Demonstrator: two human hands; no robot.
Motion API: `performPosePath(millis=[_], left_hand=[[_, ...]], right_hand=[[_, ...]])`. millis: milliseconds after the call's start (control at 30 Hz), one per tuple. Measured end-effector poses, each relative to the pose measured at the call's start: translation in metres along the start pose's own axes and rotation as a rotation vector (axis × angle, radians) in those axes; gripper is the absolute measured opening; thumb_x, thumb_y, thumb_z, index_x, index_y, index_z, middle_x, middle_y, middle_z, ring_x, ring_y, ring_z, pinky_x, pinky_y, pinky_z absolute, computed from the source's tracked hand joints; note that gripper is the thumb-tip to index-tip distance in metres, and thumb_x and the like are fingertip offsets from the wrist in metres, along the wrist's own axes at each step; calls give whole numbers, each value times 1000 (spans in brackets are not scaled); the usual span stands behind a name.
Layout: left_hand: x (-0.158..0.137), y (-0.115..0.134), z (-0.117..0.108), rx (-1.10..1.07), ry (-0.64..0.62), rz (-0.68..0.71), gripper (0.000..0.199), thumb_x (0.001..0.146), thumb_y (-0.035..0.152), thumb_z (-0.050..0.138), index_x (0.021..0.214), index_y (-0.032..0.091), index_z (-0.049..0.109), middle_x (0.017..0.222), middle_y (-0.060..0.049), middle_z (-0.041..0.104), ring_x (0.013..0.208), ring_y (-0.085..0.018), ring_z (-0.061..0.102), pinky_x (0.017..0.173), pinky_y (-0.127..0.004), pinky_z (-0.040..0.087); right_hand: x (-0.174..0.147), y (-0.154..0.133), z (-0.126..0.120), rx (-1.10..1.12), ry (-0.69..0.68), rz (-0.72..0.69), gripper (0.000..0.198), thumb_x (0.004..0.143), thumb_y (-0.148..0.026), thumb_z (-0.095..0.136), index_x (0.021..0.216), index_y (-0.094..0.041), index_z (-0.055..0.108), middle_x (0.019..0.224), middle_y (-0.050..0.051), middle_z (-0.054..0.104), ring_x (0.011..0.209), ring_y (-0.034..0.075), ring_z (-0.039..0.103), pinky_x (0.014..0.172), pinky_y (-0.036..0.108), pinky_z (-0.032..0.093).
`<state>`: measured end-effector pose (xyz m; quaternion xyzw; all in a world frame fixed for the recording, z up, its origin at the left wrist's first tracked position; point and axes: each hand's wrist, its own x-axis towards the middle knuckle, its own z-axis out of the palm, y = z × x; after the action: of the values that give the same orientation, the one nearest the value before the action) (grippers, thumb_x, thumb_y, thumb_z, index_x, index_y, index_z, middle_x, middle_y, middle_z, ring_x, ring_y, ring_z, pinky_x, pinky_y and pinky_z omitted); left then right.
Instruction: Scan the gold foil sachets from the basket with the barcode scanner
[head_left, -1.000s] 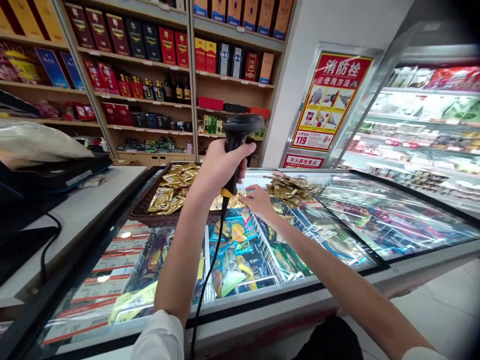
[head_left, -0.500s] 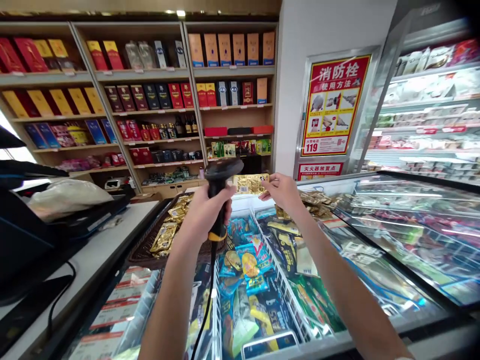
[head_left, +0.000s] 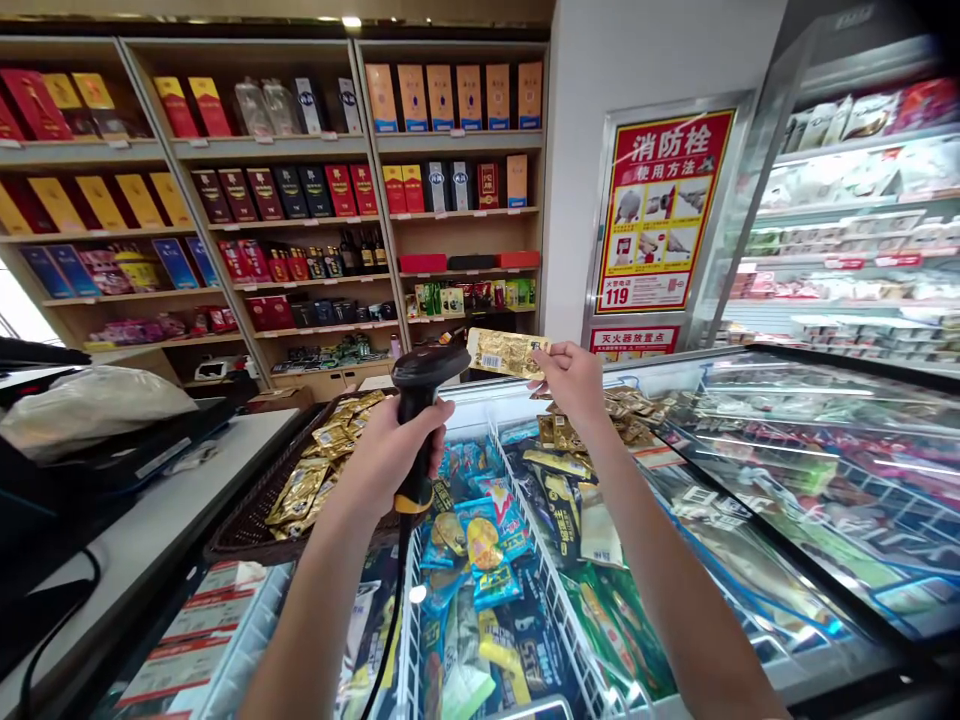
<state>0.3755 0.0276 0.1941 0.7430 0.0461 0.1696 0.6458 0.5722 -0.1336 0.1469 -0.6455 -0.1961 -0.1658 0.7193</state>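
My left hand (head_left: 401,440) is wrapped round the grip of a black barcode scanner (head_left: 429,368) with a yellow base and a dangling cord. Pinched at its right end by my right hand (head_left: 571,378) is a flat gold packet (head_left: 501,352), its barcode facing me. The scanner's head is just left of the packet, a little below it. Beneath my left arm, gold packets (head_left: 301,490) fill a brown wicker basket (head_left: 247,535). Another pile of gold packets (head_left: 630,412) lies behind my right wrist.
A glass-topped freezer (head_left: 551,580) under my arms holds blue snack bags (head_left: 480,535) in white wire baskets. To the left is a counter (head_left: 217,460) with a white plastic bag (head_left: 97,405). Boxed goods line the shelves (head_left: 457,225) behind; a red poster (head_left: 664,215) hangs on the pillar.
The view has shifted slightly right. The scanner has dropped a little, and the gold packet has tilted, its left end higher. A gap now shows between them.
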Motion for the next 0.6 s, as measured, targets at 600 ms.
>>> performPosePath(millis=[600], left_hand=[[-2,-1,11,-31,-89,-53,25,78,34,69,71,20,49,55,4,51,44,-10,46,40,-22,38]], right_hand=[[7,11,-1,6,-7,-13,40,74,-53,72,86,-19,54,66,0,68,52,20,70,42,23,54]])
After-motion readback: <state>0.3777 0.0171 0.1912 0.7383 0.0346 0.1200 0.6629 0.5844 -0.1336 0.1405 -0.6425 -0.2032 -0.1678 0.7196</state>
